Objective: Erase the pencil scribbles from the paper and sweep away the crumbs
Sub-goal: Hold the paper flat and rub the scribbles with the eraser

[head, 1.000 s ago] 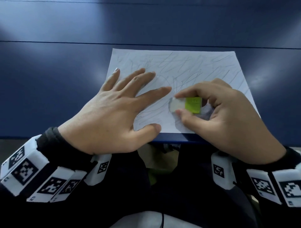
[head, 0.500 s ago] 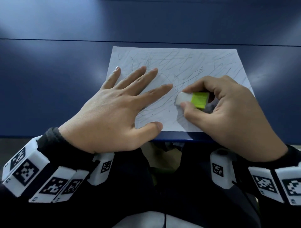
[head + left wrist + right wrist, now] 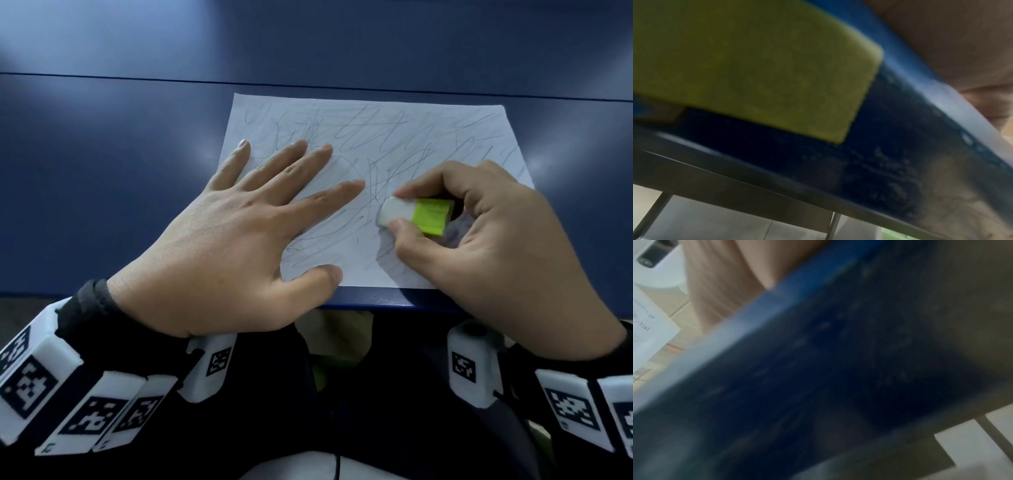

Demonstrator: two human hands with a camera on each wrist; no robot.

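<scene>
A white sheet of paper (image 3: 394, 137) covered in grey pencil scribbles lies on the blue table (image 3: 102, 171), its near edge at the table's front edge. My left hand (image 3: 239, 233) lies flat on the paper's left part with fingers spread, pressing it down. My right hand (image 3: 496, 246) pinches a white eraser (image 3: 397, 212) with a lime-green sleeve between thumb and forefinger. The eraser's white tip touches the paper right of centre. Both wrist views are blurred and show only the table's underside and a bit of palm.
The blue table top extends far to the left and behind the paper, with a seam line (image 3: 137, 78) across the back. The front table edge (image 3: 376, 301) runs just under my hands. A yellow-green patch (image 3: 756, 68) shows under the table in the left wrist view.
My right hand has carried the eraser rightward and slightly away from me across the paper. The left hand stays flat in the same place.
</scene>
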